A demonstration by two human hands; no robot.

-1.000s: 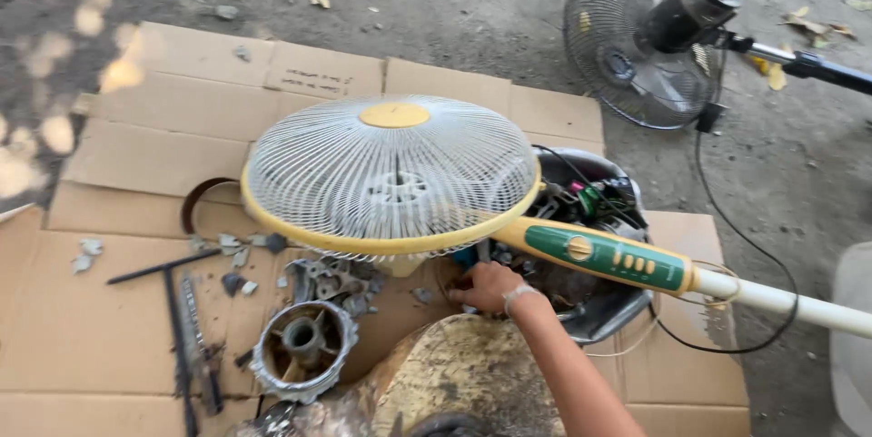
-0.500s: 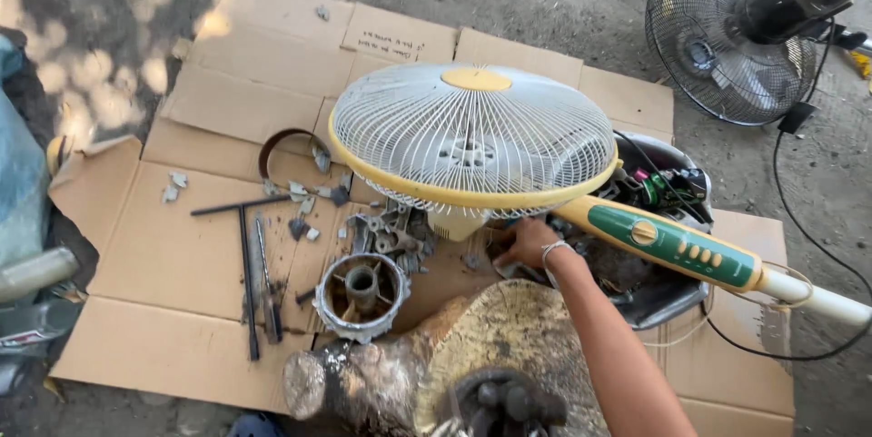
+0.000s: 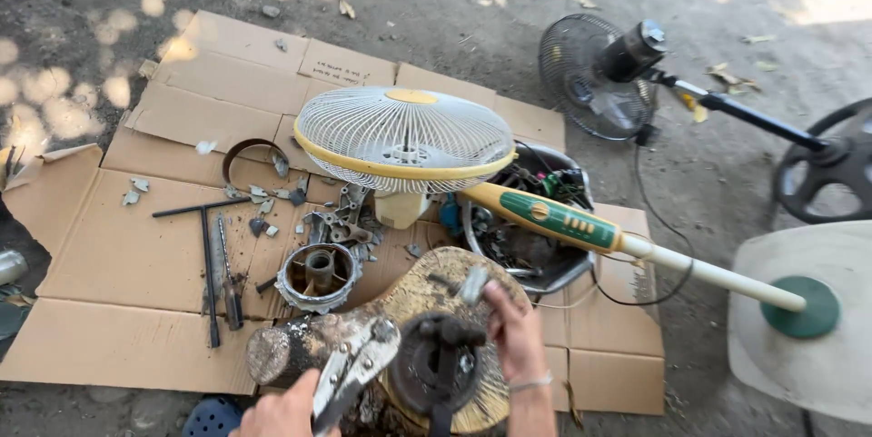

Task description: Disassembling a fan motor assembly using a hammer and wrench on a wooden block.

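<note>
- The left hand (image 3: 282, 412) is closed around the handles of a pair of pliers (image 3: 350, 369), whose metal nose points up and to the right, toward a dark round motor part (image 3: 436, 366).
- The right hand (image 3: 513, 328) pinches a small grey metal piece (image 3: 472, 284) between thumb and fingertips, just above that motor part.
- The motor part sits on the flat top of a wood stump (image 3: 454, 296), which serves as the counter; a short log (image 3: 291, 351) lies against its left side.
- To do this well, I judge the motor part should lie flat on the stump and not rock, with the pliers brought in square to whatever they must grip, not at a slant.
- Keeping the small piece pinched firmly matters; if it drops it could be lost among the scrap.
- On the cardboard (image 3: 109, 255) lie a metal motor housing (image 3: 318, 275), a T-handle wrench (image 3: 207, 246) and loose metal bits.
- A white-and-yellow fan (image 3: 404, 137) with a green-panelled stem (image 3: 554, 217) lies across a bowl of parts (image 3: 545, 260); a black fan (image 3: 590, 74) lies farther off.
</note>
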